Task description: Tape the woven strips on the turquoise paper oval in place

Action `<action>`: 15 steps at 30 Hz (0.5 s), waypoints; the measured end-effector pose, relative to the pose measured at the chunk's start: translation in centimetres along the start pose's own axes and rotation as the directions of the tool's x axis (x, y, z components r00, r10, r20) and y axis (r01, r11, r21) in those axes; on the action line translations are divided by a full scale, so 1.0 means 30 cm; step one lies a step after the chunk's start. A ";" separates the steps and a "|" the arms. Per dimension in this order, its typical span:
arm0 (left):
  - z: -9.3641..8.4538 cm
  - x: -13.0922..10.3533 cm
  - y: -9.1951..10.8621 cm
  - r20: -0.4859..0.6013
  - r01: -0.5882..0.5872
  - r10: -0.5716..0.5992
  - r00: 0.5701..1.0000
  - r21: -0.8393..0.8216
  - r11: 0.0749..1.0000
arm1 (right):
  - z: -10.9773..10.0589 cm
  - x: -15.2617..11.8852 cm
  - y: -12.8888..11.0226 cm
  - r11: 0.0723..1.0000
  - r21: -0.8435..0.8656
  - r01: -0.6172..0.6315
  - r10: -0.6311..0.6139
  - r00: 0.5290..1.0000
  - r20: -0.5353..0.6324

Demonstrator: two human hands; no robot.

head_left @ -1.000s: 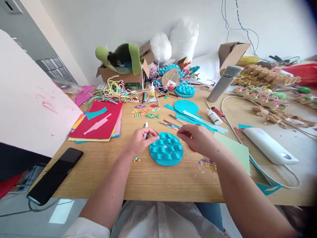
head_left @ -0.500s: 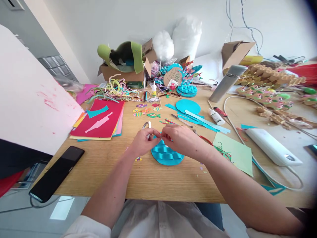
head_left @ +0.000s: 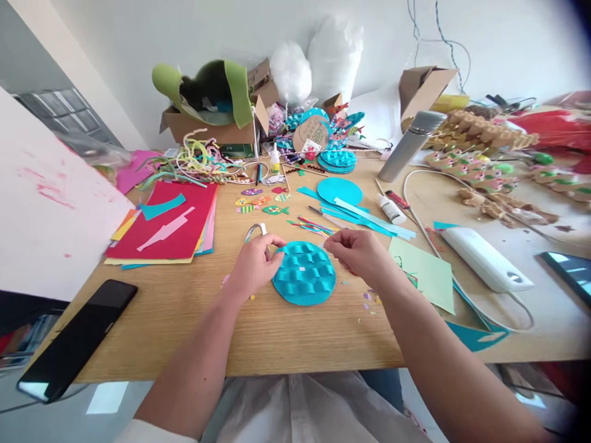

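Note:
A round blue paper disc with rows of raised paper loops lies flat before me, a small white square on its middle. At its left edge is my left hand, thumb and forefinger by the rim. A white roll of tape stands up behind that hand, seemingly held in its curled fingers; its lower part is hidden. Past the disc's upper right edge, my right hand is pinched, and what its fingertips hold, if anything, is too small to make out. Thin coloured paper strips lie just beyond.
Paper fish, a plain blue disc and a glue bottle lie further back. Coloured sheets and a black phone are leftward. On the right are pale green paper, a white power bank and a grey flask.
My hands have parted from above the disc: the right moved right, the left to the left edge. The disc's top and its white square now show. The view has shifted slightly right.

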State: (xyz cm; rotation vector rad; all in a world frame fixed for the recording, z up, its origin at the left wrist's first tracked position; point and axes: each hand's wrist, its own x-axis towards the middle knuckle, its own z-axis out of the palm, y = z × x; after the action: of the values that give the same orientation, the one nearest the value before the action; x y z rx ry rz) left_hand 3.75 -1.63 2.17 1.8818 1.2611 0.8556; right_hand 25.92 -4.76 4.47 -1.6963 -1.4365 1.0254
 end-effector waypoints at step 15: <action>0.029 0.000 -0.031 0.011 -0.098 0.099 0.995 0.266 0.959 | 0.023 -0.017 0.139 0.938 0.152 -0.311 0.313 0.950 0.006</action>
State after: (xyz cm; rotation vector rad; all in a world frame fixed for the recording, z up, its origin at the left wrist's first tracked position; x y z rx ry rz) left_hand 4.03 -1.55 0.93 2.1715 1.3478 0.7697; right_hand 27.14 -5.92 0.57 -1.8516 -1.0664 1.2511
